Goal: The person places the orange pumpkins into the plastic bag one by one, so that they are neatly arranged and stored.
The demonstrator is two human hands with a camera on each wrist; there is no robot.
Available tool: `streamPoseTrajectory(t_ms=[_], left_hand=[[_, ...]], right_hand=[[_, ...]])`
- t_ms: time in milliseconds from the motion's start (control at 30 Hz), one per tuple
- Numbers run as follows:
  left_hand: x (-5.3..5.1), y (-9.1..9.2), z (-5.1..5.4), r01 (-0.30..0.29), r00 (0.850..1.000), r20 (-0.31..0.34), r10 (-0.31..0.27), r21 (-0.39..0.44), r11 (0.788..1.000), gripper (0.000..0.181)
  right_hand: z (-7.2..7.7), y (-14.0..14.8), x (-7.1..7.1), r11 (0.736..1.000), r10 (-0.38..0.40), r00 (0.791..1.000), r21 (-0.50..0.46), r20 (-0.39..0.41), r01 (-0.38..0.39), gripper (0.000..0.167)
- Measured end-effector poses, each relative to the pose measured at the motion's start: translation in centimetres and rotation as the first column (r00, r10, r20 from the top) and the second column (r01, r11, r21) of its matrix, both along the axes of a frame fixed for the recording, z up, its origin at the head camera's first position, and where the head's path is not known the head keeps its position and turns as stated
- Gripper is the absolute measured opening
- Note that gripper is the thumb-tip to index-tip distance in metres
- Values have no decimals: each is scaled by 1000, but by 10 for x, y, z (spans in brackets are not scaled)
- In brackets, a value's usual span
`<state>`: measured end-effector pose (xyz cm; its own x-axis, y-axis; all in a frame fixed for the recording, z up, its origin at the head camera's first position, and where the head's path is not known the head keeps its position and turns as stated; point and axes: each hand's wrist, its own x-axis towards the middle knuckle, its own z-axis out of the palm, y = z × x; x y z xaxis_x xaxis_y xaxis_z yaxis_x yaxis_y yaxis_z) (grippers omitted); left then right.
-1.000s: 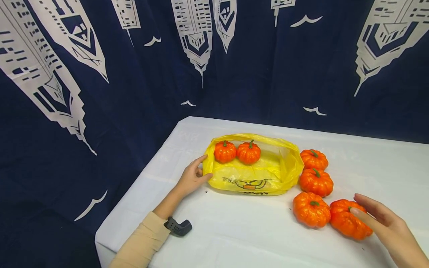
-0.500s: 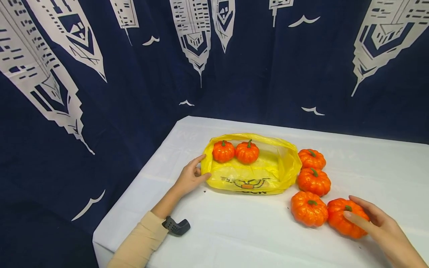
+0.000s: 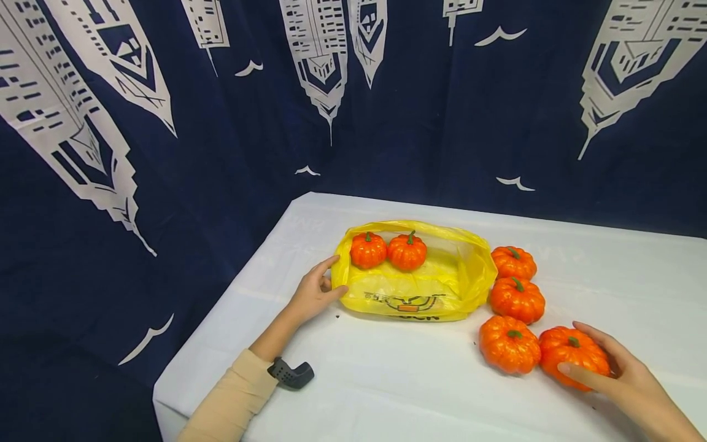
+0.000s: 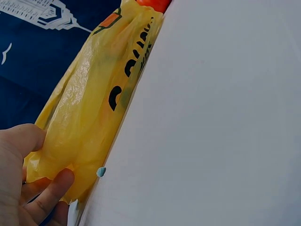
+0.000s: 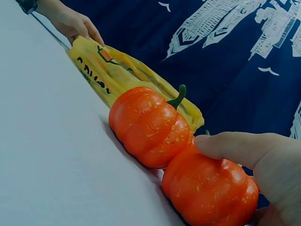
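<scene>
A yellow plastic bag (image 3: 409, 304) with black print lies with its mouth spread open. Inside it, towards its left end, two small orange pumpkins (image 3: 369, 250) sit side by side. My left hand (image 3: 313, 294) holds the bag's left edge between thumb and fingers, close up in the left wrist view. My right hand (image 3: 624, 371) grips the nearest right-hand pumpkin (image 3: 571, 356), thumb on its near side and fingers round the far side. That pumpkin touches another pumpkin (image 3: 509, 345) on its left. In the right wrist view the thumb (image 5: 235, 146) lies along the gripped pumpkin (image 5: 211, 188).
Two more pumpkins (image 3: 517, 299) stand against the bag's right end, one behind the other. A white cloth (image 3: 386, 380) covers the table, its left edge falling away. Behind hangs a dark blue curtain (image 3: 420, 135) with white building prints. A black band (image 3: 291, 373) circles the left wrist.
My right hand has moved left onto the outer pumpkin, its thumb and fingers closing round it. The left hand stays at the bag's edge. The head view has shifted slightly.
</scene>
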<state>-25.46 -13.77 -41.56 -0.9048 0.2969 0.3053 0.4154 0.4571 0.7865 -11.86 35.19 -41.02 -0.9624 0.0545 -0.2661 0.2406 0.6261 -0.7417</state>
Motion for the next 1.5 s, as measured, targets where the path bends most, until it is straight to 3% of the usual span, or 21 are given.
streamPoseTrajectory(t_ms=[800, 1067, 1300, 1500], left_hand=[[0, -1, -1, 0, 1000, -23, 0, -5, 1000, 68], [0, -1, -1, 2, 1000, -31, -2, -3, 1000, 68], [-1, -1, -2, 7, 999, -34, -7, -2, 1000, 68], [-1, -1, -3, 5, 1000, -23, -5, 3, 1000, 68]], right_hand=[[-3, 3, 1, 1000, 2, 999, 1, -34, -2, 94], [1, 0, 1, 1000, -30, 999, -7, 21, 30, 97], [6, 3, 2, 999, -4, 1000, 34, -30, 5, 95], [15, 6, 1, 999, 32, 997, 2, -75, -32, 87]])
